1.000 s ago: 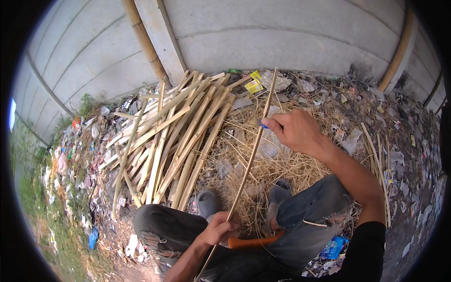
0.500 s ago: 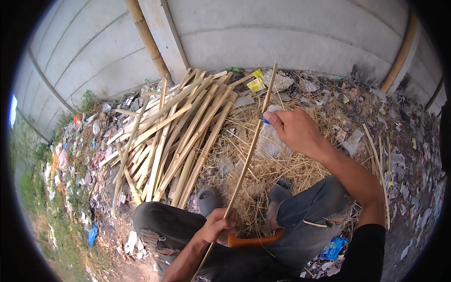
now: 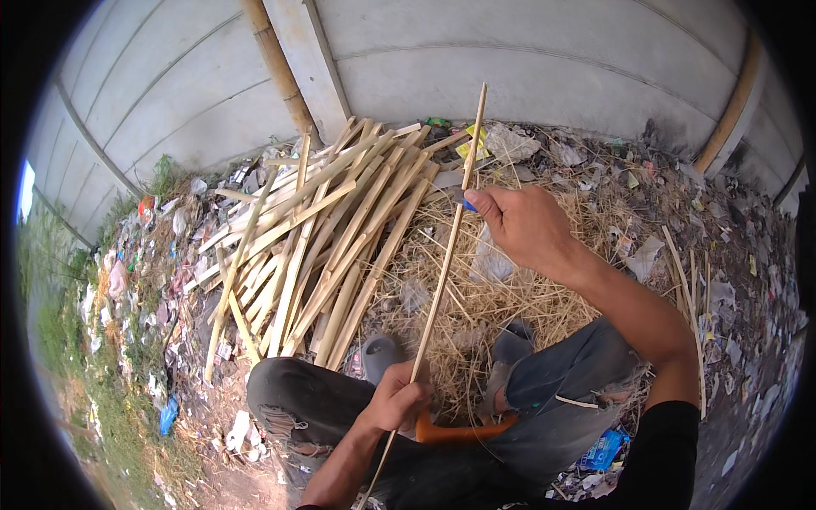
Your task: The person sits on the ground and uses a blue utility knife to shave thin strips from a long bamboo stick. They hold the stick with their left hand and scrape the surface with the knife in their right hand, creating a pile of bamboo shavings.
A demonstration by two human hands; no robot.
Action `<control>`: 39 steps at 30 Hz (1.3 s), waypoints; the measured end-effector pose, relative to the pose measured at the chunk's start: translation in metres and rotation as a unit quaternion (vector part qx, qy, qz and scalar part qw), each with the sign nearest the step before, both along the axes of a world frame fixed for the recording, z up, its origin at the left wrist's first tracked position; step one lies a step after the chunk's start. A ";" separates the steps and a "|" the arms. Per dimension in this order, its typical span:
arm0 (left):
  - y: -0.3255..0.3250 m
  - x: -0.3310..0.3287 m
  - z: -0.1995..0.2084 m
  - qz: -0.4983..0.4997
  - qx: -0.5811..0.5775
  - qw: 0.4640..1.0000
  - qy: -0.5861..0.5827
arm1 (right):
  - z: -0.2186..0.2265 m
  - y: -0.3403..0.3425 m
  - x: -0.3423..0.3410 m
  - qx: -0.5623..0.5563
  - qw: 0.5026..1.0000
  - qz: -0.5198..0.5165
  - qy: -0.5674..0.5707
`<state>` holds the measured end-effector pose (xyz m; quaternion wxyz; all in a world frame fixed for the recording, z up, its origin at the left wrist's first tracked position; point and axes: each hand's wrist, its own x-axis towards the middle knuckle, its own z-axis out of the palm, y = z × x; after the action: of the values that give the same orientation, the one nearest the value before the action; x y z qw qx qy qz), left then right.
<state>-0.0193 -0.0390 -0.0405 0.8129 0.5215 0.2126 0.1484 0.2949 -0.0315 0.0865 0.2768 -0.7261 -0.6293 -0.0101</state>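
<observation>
A long, thin bamboo strip (image 3: 443, 285) slants up from my lap, its far tip pointing at the wall. My left hand (image 3: 398, 399) is closed round its lower part near my knees. My right hand (image 3: 529, 225) grips a small blue-handled knife (image 3: 469, 204), mostly hidden by the fingers, with the dark blade against the strip's upper part. The thumb lies along the handle near the strip. Below the strip, between my legs, is a curved orange piece (image 3: 463, 432) whose kind I cannot make out.
A heap of split bamboo strips (image 3: 327, 234) lies to the left by the grey wall (image 3: 527, 64). Straw-like shavings (image 3: 544, 293) cover the ground ahead. A few thin strips (image 3: 687, 297) lie at right. Scattered litter (image 3: 140, 314) surrounds me, with a blue packet (image 3: 603, 449) near my right leg.
The knife and my right hand have shifted slightly left and up. The strip's far end has swung up and left and stands more upright. My left hand keeps its grip.
</observation>
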 end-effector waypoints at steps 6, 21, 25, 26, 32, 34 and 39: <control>0.006 -0.004 -0.006 0.029 0.000 1.000 0.008 | -0.016 0.003 -0.026 0.009 0.997 0.082 -0.005; 0.002 0.006 -0.008 0.099 0.242 0.962 0.077 | -0.032 0.016 -0.013 0.038 0.998 0.058 0.005; 0.008 0.010 0.013 0.121 0.136 0.979 0.087 | -0.048 -0.019 -0.068 -0.015 0.977 0.210 -0.041; 0.009 0.009 0.013 0.124 0.157 0.977 0.080 | -0.046 -0.016 -0.071 -0.020 0.976 0.211 -0.048; 0.006 0.012 0.001 0.117 0.230 0.959 0.118 | -0.026 0.017 -0.029 -0.012 0.996 0.091 -0.024; 0.010 0.010 0.008 0.116 0.228 0.959 0.120 | -0.033 0.005 -0.043 0.000 0.992 0.122 -0.040; 0.007 0.005 0.008 0.138 0.228 0.956 0.122 | -0.040 0.015 -0.048 0.001 0.991 0.127 -0.033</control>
<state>-0.0140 -0.0324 -0.0326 0.6123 0.6725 0.3403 0.2389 0.2466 -0.0168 0.0465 0.2556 -0.6391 -0.7254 0.0011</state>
